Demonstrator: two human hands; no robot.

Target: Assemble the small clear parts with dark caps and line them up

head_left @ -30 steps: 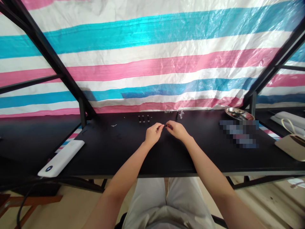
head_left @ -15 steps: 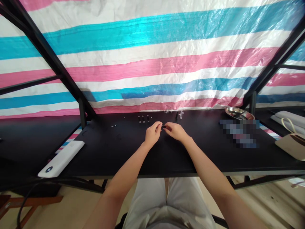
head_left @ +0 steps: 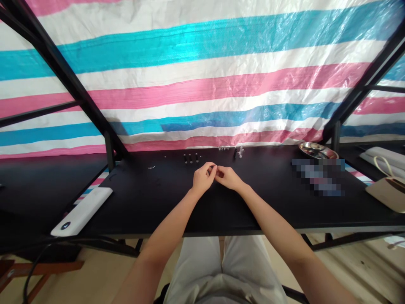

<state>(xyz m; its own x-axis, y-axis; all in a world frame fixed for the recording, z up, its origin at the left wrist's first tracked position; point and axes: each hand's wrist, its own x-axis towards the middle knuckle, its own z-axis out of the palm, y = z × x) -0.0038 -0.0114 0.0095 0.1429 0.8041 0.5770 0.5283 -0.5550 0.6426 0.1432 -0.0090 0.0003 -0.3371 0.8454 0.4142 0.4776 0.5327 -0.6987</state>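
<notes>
Over the middle of the black table, my left hand [head_left: 203, 176] and my right hand [head_left: 230, 178] meet at the fingertips. Both are closed in a pinch. Whatever lies between the fingers is small and mostly hidden; I cannot make it out. Just beyond my left hand stand three small dark pieces with pale ends [head_left: 190, 158] in a row. Farther back, past my right hand, are a row of several tiny silvery pieces [head_left: 223, 148], a slim black piece [head_left: 235, 153] and a clear piece [head_left: 241, 152].
A white power bank [head_left: 82, 211] lies at the table's left edge, and a thin white scrap [head_left: 151, 167] nearer the middle. A shiny metal dish [head_left: 316, 150] sits at the back right beside a blurred patch. A beige pouch [head_left: 386, 193] is far right. Striped sheeting [head_left: 202, 93] hangs behind.
My right hand has moved slightly left, so its fingertips now touch those of my left hand. The small dark piece seen at its fingertips is now hidden. My left hand has barely moved.
</notes>
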